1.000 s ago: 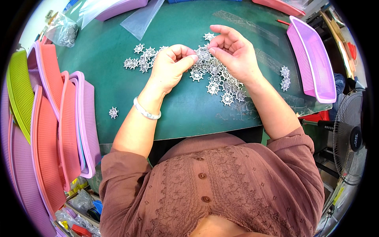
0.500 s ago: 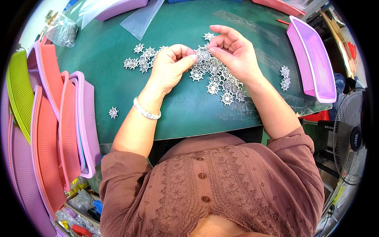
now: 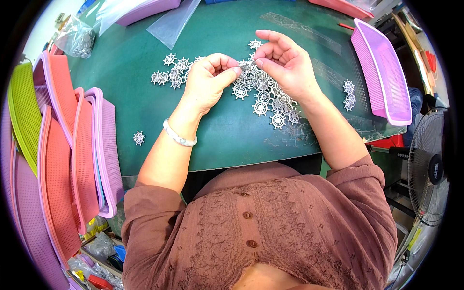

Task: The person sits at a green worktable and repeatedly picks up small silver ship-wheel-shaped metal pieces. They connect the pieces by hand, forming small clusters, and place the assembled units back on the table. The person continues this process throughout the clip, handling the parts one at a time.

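Note:
Above a heap of silver ship's-wheel charms (image 3: 262, 96), my two hands pinch one ship's-wheel charm (image 3: 247, 65) between them, seen nearly edge-on. My left hand (image 3: 209, 79), with a pale bangle (image 3: 179, 134) on its wrist, grips the charm's left side between thumb and forefinger. Thumb and forefinger of my right hand (image 3: 286, 63) close on its right side, while the other fingers stay raised and bent. A smaller cluster of charms (image 3: 177, 72) lies left of my left hand, partly hidden behind it. One lone charm (image 3: 139, 137) rests near the table's left side.
Few charms (image 3: 349, 95) lie at the right beside a purple plastic basket (image 3: 383, 77). Stacked coloured baskets (image 3: 60, 159) crowd the left edge of the green table (image 3: 217, 140). Plastic bags (image 3: 174, 24) lie at the back. A fan (image 3: 427, 166) stands at right.
The charm between my fingers has tilted from facing upward to nearly edge-on. Both hands have otherwise hardly moved, and the heaps look the same.

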